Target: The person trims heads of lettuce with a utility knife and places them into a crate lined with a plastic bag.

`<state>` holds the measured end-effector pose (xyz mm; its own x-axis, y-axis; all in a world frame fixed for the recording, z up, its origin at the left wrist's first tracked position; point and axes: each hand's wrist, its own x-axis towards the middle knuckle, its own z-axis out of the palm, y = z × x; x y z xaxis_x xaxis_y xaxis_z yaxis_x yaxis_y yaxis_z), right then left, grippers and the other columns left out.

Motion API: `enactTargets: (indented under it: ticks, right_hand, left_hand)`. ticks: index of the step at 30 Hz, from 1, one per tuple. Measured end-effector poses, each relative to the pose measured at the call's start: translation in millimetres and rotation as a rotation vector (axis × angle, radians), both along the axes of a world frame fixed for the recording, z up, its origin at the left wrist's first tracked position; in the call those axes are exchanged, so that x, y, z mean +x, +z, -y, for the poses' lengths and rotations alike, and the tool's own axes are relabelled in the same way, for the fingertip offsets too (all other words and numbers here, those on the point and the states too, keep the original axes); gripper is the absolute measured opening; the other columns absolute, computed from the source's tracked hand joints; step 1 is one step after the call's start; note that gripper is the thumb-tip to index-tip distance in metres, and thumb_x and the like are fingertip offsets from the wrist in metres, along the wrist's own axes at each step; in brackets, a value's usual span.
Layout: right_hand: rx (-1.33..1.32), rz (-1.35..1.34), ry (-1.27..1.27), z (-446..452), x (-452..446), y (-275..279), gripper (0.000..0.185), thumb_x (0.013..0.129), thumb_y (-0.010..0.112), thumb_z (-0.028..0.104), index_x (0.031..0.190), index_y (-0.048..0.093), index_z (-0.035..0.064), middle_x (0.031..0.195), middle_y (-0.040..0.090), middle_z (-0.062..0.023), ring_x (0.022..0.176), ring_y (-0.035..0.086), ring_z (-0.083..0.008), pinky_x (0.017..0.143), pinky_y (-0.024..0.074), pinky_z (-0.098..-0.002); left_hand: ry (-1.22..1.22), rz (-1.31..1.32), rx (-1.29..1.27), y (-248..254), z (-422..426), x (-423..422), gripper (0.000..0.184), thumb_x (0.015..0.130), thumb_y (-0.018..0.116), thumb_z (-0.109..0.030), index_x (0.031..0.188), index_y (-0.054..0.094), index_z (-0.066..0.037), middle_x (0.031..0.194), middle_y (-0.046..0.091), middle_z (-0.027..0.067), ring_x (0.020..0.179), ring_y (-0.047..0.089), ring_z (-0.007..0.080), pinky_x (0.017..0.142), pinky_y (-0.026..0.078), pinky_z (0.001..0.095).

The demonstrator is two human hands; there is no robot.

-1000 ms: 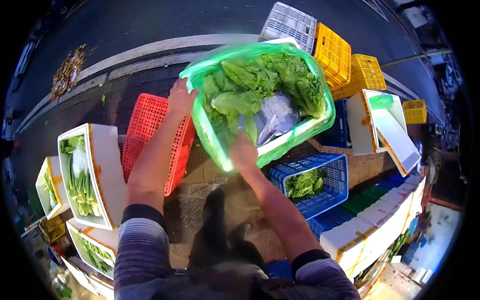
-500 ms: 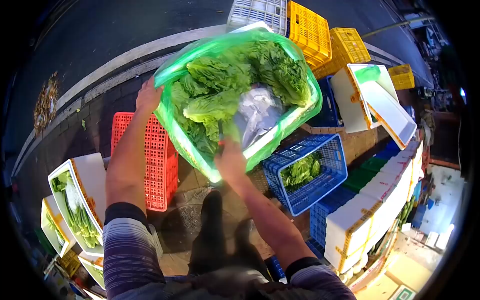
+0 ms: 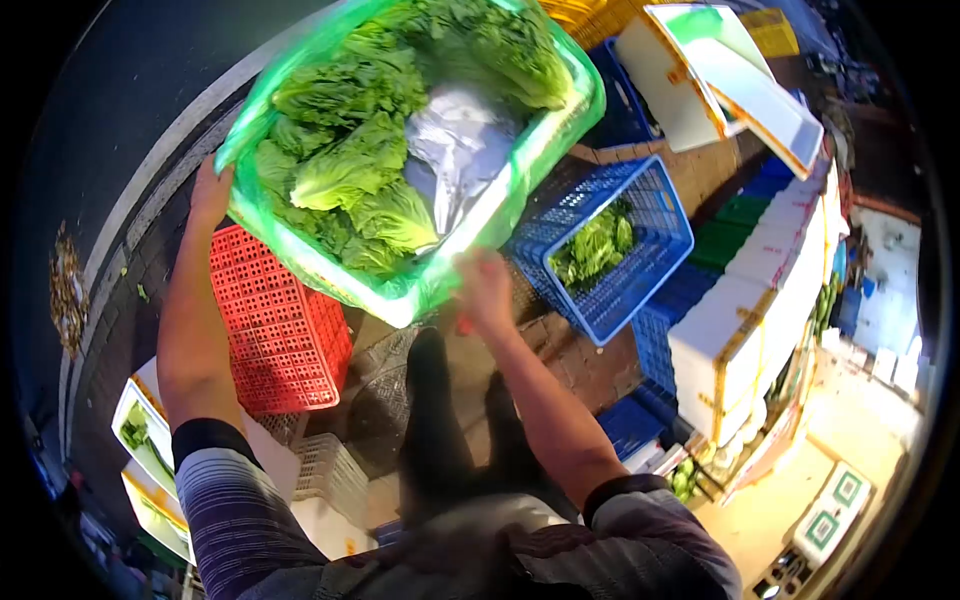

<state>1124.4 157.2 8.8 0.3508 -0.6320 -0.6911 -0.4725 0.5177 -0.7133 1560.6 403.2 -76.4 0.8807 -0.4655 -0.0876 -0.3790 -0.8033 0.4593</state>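
A white foam box lined with green plastic film is tilted up in front of me. Leafy green lettuce fills it, around a crumpled clear plastic bag. At the box's left corner, my left hand grips the rim and the film; its fingertips are partly hidden. My right hand is closed at the box's near right edge, blurred by motion. Red parts of a small red-handled knife show at that hand; its blade cannot be made out now.
A red crate stands below the box on the left. To the right are a blue crate with greens inside and an open foam box. Stacked white boxes line the right side. Foam boxes stand lower left.
My right hand has come out from the lettuce to the box's near edge. In view, the box and my left hand have shifted up and left. Another lettuce head now shows near the front corner.
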Motion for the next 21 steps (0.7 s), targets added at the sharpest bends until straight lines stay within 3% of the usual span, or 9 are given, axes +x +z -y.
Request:
enactTargets:
  ticks: [2, 3, 6, 8, 11, 14, 16, 18, 21]
  right_hand:
    - [-0.540, -0.006, 0.172, -19.5, 12.9, -10.1, 0.051, 0.085, 0.077, 0.028, 0.119, 0.054, -0.0024, 0.090, 0.063, -0.0074, 0.082, 0.062, -0.0198, 0.072, 0.0519, -0.0390]
    - [-0.492, -0.085, 0.214, -19.9, 17.0, 0.5, 0.058, 0.085, 0.077, 0.037, 0.120, 0.053, -0.0028, 0.096, 0.066, -0.0151, 0.084, 0.064, -0.0308, 0.079, 0.0506, -0.0432]
    - [-0.398, -0.242, 0.209, -27.3, 13.5, -10.6, 0.057, 0.084, 0.077, 0.039, 0.117, 0.054, -0.0017, 0.090, 0.065, -0.0178, 0.083, 0.065, -0.0313, 0.078, 0.0508, -0.0435]
    - [-0.381, -0.368, 0.275, -15.1, 14.1, -14.1, 0.052, 0.084, 0.075, 0.040, 0.110, 0.055, 0.0003, 0.085, 0.065, -0.0203, 0.078, 0.066, -0.0366, 0.075, 0.0511, -0.0458]
    - [-0.474, -0.504, 0.366, 19.2, 13.4, -5.2, 0.048, 0.084, 0.074, 0.040, 0.105, 0.056, 0.0018, 0.083, 0.067, -0.0202, 0.077, 0.066, -0.0400, 0.072, 0.0508, -0.0487]
    - [-0.743, -0.497, 0.454, 59.4, -27.9, -19.1, 0.043, 0.082, 0.074, 0.040, 0.102, 0.059, 0.0049, 0.080, 0.068, -0.0179, 0.075, 0.067, -0.0406, 0.068, 0.0506, -0.0504]
    - [-0.870, -0.475, 0.537, 88.2, -51.6, -33.5, 0.041, 0.082, 0.073, 0.041, 0.101, 0.061, 0.0065, 0.077, 0.069, -0.0163, 0.072, 0.067, -0.0412, 0.066, 0.0511, -0.0509]
    - [-0.900, -0.486, 0.666, 112.3, -77.5, -23.7, 0.034, 0.083, 0.071, 0.037, 0.098, 0.059, 0.0090, 0.084, 0.069, -0.0168, 0.072, 0.067, -0.0412, 0.065, 0.0517, -0.0528]
    - [-0.939, -0.486, 0.776, 126.5, -147.7, -19.9, 0.034, 0.082, 0.069, 0.036, 0.099, 0.061, 0.0078, 0.089, 0.071, -0.0200, 0.080, 0.069, -0.0414, 0.071, 0.0540, -0.0517]
  left_hand:
    - [0.000, -0.020, 0.076, 18.0, 2.8, -7.7, 0.049, 0.093, 0.056, -0.028, 0.131, 0.052, 0.003, 0.120, 0.061, 0.0280, 0.114, 0.058, 0.0424, 0.097, 0.045, 0.0457]
    - [0.031, -0.119, 0.042, 18.8, 0.0, -9.1, 0.049, 0.089, 0.056, -0.025, 0.128, 0.052, 0.004, 0.117, 0.062, 0.0291, 0.111, 0.060, 0.0444, 0.094, 0.046, 0.0468]
    - [0.017, -0.091, 0.064, 8.1, -18.1, -18.6, 0.049, 0.088, 0.058, -0.028, 0.125, 0.053, 0.004, 0.112, 0.063, 0.0300, 0.107, 0.061, 0.0454, 0.091, 0.047, 0.0483]
    - [0.078, -0.146, 0.133, 7.4, -27.4, -32.1, 0.052, 0.086, 0.061, -0.028, 0.123, 0.050, 0.006, 0.104, 0.065, 0.0311, 0.102, 0.064, 0.0467, 0.088, 0.048, 0.0504]
    - [0.147, -0.265, 0.227, 38.7, -19.3, -79.3, 0.052, 0.083, 0.063, -0.028, 0.118, 0.049, 0.007, 0.103, 0.065, 0.0309, 0.100, 0.064, 0.0465, 0.086, 0.049, 0.0508]
    - [0.158, -0.311, 0.161, 50.1, -22.0, -162.3, 0.054, 0.081, 0.064, -0.030, 0.118, 0.048, 0.007, 0.105, 0.063, 0.0321, 0.099, 0.064, 0.0450, 0.086, 0.049, 0.0514]
    - [0.348, -0.525, 0.243, 76.0, -5.4, -219.0, 0.062, 0.081, 0.063, -0.033, 0.123, 0.045, 0.009, 0.108, 0.061, 0.0338, 0.102, 0.063, 0.0451, 0.090, 0.047, 0.0523]
    - [0.253, -0.339, 0.106, -0.7, -54.9, -285.1, 0.066, 0.082, 0.062, -0.037, 0.125, 0.044, 0.009, 0.111, 0.059, 0.0351, 0.105, 0.060, 0.0471, 0.092, 0.046, 0.0532]
    - [0.433, -0.418, 0.043, 25.3, -50.3, -430.7, 0.068, 0.084, 0.060, -0.040, 0.124, 0.040, 0.010, 0.114, 0.057, 0.0376, 0.105, 0.058, 0.0510, 0.092, 0.046, 0.0533]
